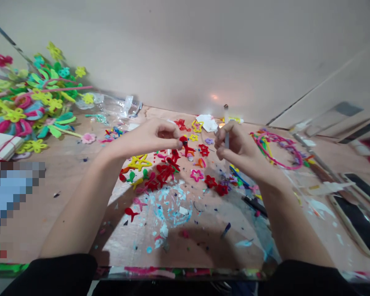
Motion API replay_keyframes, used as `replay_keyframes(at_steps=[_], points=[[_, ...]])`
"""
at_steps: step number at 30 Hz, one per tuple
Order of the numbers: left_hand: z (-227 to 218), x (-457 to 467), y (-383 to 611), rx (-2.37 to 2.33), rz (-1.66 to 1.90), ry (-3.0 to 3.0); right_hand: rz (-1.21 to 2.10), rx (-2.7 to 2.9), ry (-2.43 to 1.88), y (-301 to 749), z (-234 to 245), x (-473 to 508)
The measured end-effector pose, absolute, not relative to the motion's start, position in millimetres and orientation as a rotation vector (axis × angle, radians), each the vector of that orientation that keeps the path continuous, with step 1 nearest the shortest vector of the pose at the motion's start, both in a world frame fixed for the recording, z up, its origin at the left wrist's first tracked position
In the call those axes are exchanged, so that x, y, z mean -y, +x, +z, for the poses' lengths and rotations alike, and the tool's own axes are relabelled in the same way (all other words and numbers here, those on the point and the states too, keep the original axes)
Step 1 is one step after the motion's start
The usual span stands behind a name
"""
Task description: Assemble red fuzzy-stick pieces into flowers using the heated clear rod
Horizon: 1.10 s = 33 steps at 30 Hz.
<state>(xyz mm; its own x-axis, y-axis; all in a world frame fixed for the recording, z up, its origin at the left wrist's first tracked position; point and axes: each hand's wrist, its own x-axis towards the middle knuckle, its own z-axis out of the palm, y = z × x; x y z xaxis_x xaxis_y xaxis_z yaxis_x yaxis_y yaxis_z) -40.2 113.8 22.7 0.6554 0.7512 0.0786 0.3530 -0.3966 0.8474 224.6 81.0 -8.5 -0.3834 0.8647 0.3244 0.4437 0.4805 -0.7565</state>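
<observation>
My left hand (152,135) is closed in a pinch on a small red pipe-cleaner figure (184,144), held above the wooden table (64,181). My right hand (237,148) is wrapped round a thin white stick (225,123) that points upward, close beside the red figure. Below both hands lie several small pipe-cleaner shapes: a yellow star (139,162), red flowers (210,181), a pink flower outline (197,175) and little red fish (131,213). Both forearms reach in from black sleeves at the bottom edge.
A bunch of coloured pipe-cleaner flowers (33,102) fills the far left. Pink and purple pipe-cleaner loops (276,150) lie at the right, with dark phones or tablets (362,222) near the right edge. Clear plastic bags (123,107) sit by the wall. Dried glue and scraps (172,209) mark the table's middle.
</observation>
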Motion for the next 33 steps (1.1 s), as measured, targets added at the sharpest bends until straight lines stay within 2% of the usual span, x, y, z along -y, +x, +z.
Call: replay_keyframes(at_steps=[10,16,23,28,33], points=[[21.5,-113.0,-41.2,-0.897,0.592,2.062,0.764,2.139,-1.312,243.6,-58.8,-48.0],[19.1,-114.4,-38.8,-0.954,0.585,1.999,0.688,2.162,-1.367,245.1,-68.4,-25.0],[14.7,-118.2,-40.1,-0.924,0.59,2.018,0.829,2.212,-1.372,247.9,-80.2,-3.5],[15.9,-115.9,-39.3,-0.96,0.598,2.012,0.634,2.456,-1.373,248.5,-87.3,7.6],[15.9,-116.3,-39.3,-0.986,0.566,2.017,0.645,2.555,-1.486,246.9,-91.9,18.2]])
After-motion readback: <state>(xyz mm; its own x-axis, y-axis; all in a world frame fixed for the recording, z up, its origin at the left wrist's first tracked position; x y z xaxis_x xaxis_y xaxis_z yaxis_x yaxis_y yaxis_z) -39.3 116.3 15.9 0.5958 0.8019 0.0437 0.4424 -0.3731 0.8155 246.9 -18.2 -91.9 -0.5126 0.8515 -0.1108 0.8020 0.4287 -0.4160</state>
